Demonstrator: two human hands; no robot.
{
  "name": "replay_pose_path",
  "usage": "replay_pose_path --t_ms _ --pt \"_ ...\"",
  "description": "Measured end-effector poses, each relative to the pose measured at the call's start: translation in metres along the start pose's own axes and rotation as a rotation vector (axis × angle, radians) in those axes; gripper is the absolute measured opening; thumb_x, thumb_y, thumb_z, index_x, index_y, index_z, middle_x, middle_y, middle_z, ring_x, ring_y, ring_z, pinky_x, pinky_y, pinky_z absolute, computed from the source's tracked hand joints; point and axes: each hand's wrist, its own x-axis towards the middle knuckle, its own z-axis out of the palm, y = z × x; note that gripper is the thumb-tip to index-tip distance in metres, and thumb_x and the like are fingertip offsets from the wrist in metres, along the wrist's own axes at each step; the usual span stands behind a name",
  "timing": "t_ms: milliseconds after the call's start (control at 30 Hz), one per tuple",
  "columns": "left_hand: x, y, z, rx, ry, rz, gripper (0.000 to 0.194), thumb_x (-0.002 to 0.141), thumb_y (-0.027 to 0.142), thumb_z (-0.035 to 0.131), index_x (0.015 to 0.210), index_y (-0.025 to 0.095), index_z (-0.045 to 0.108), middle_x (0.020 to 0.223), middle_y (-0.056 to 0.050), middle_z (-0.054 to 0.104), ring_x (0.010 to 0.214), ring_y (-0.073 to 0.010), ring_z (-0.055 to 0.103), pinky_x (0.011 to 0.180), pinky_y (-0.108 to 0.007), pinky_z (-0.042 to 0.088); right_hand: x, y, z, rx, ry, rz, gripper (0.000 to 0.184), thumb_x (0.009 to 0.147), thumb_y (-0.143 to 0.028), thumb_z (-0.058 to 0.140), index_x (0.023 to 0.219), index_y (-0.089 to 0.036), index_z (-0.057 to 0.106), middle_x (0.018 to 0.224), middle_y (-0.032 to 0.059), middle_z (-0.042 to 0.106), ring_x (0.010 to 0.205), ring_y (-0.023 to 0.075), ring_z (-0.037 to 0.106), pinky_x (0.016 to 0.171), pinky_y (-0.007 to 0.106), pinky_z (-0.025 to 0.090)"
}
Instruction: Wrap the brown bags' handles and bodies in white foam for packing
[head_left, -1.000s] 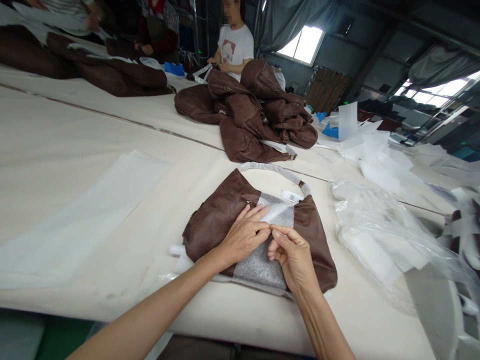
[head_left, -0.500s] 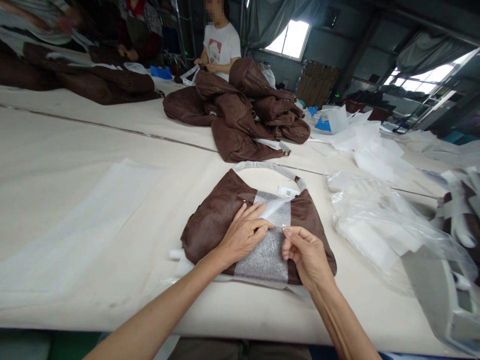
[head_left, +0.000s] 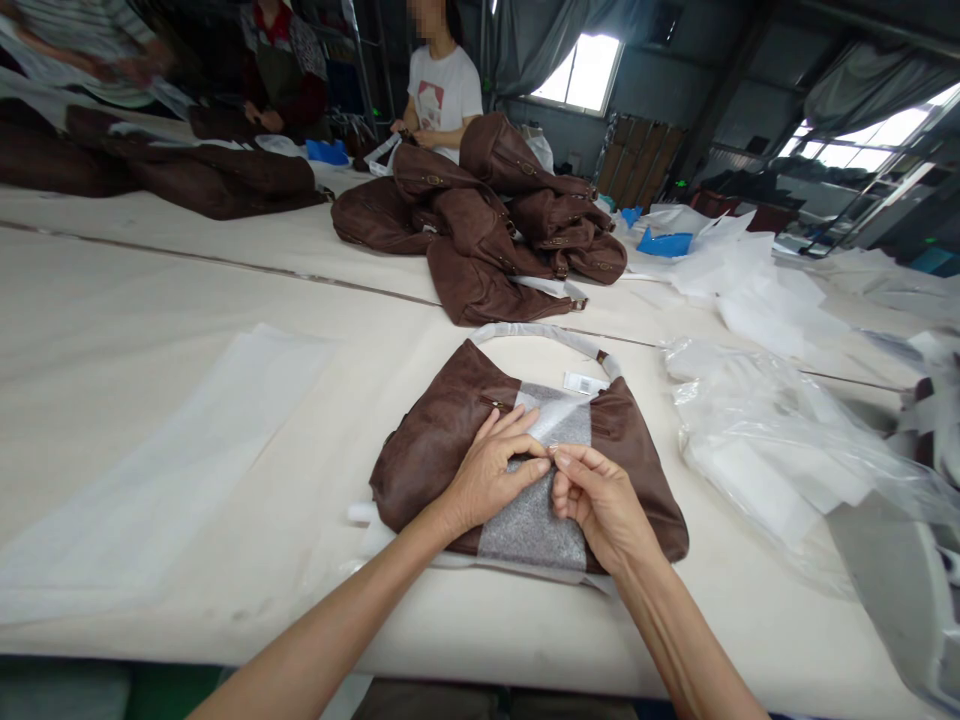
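A brown handbag (head_left: 435,430) lies on its side on the pale table, its strap (head_left: 536,330) wrapped in white. Around its middle goes a band of thin translucent white wrapping (head_left: 532,520). My left hand (head_left: 499,465) rests on the bag and the band with fingers spread, holding the wrapping down. Close beside its index fingertip, my right hand (head_left: 600,500) pinches a tiny shiny bit that looks like clear tape, mostly hidden by the fingertips. A white tag (head_left: 585,384) with a printed label lies by the strap's right end.
Several brown bags (head_left: 480,220) are heaped beyond the handbag, and more bags (head_left: 217,180) lie far left. White sheets (head_left: 165,470) lie at left; clear plastic bags (head_left: 750,440) and a grey device (head_left: 892,580) at right. Co-workers stand behind the table, one in a white shirt (head_left: 446,90).
My right hand has moved left across the band, bringing its pinched fingertips up to my left index finger. My left hand stays on the handbag. The view has shifted slightly.
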Motion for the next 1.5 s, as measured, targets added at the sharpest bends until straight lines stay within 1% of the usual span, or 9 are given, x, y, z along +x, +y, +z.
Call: replay_pose_path --t_ms 167,367,567,700,800,933,1100,1333,1500 --pt "0.001 0.000 0.003 0.001 0.044 0.000 0.020 0.091 0.034 0.055 0.082 0.022 0.069 0.143 -0.008 0.053 0.142 -0.0258 0.037 0.120 -0.057 0.015 0.001 0.002 0.001 -0.008 0.000 -0.002 0.031 0.067 -0.035 0.084 0.085 -0.013 0.072 0.053 -0.0018 0.061 0.044 0.0076 0.050 0.042 0.018 0.042" --pt "0.000 -0.002 0.006 0.016 0.070 -0.001 0.016 0.088 0.026 0.052 0.079 0.022 0.065 0.142 -0.006 0.054 0.141 -0.0234 0.039 0.121 -0.056 0.016 -0.003 0.008 0.003 -0.030 -0.012 -0.033 0.036 0.070 -0.036 0.082 0.095 -0.014 0.068 0.054 -0.0016 0.062 0.044 0.0085 0.051 0.045 0.019 0.042" --pt "0.000 -0.003 0.006 0.030 0.047 -0.003 0.013 0.086 0.022 0.052 0.080 0.021 0.064 0.143 -0.006 0.053 0.141 -0.0235 0.038 0.121 -0.054 0.015 -0.012 0.010 0.006 -0.016 0.013 -0.063 0.040 0.070 -0.035 0.081 0.099 -0.013 0.067 0.053 -0.0014 0.062 0.044 0.0089 0.050 0.046 0.020 0.042" --pt "0.001 -0.001 0.004 0.039 0.030 -0.005 0.012 0.086 0.022 0.054 0.081 0.021 0.065 0.144 -0.006 0.053 0.141 -0.0240 0.038 0.122 -0.054 0.013 -0.008 0.005 0.006 0.007 0.036 -0.036 0.034 0.068 -0.035 0.083 0.089 -0.013 0.068 0.053 -0.0006 0.062 0.044 0.0090 0.050 0.044 0.020 0.042" --pt "0.000 0.001 0.001 0.017 0.011 -0.004 0.016 0.088 0.023 0.052 0.085 0.022 0.068 0.145 -0.005 0.051 0.142 -0.0238 0.036 0.122 -0.055 0.011 -0.003 0.000 0.006 0.027 0.035 0.002 0.030 0.065 -0.033 0.084 0.082 -0.013 0.068 0.050 -0.0013 0.059 0.041 0.0089 0.048 0.042 0.020 0.040" --pt "-0.001 0.001 -0.002 -0.059 -0.014 -0.012 0.024 0.092 0.027 0.045 0.095 0.022 0.069 0.146 -0.004 0.050 0.144 -0.0236 0.033 0.122 -0.054 0.008 -0.002 -0.002 0.005 0.027 0.023 0.007 0.029 0.066 -0.033 0.083 0.082 -0.015 0.068 0.049 -0.0016 0.059 0.040 0.0088 0.047 0.041 0.020 0.040" --pt "-0.001 -0.002 -0.001 -0.138 0.021 -0.021 0.023 0.093 0.036 0.049 0.097 0.022 0.067 0.145 -0.005 0.052 0.143 -0.0246 0.034 0.123 -0.052 0.008 -0.003 0.002 0.003 -0.010 -0.002 0.007 0.028 0.067 -0.034 0.083 0.083 -0.015 0.070 0.050 -0.0011 0.060 0.041 0.0083 0.047 0.041 0.019 0.041" --pt "-0.001 0.000 -0.002 -0.204 0.051 -0.032 0.020 0.091 0.038 0.054 0.096 0.024 0.067 0.142 -0.005 0.055 0.143 -0.0231 0.035 0.123 -0.051 0.008 -0.002 0.003 0.004 -0.050 0.000 0.000 0.028 0.068 -0.036 0.083 0.081 -0.014 0.071 0.050 -0.0010 0.060 0.040 0.0077 0.048 0.041 0.018 0.042" --pt "-0.001 0.001 -0.001 -0.225 0.070 -0.035 0.016 0.088 0.032 0.055 0.080 0.022 0.062 0.136 -0.005 0.060 0.140 -0.0232 0.040 0.123 -0.052 0.008 -0.002 0.006 0.007 -0.099 0.012 -0.017 0.028 0.068 -0.038 0.082 0.076 -0.014 0.069 0.051 -0.0003 0.062 0.040 0.0074 0.049 0.040 0.018 0.042"
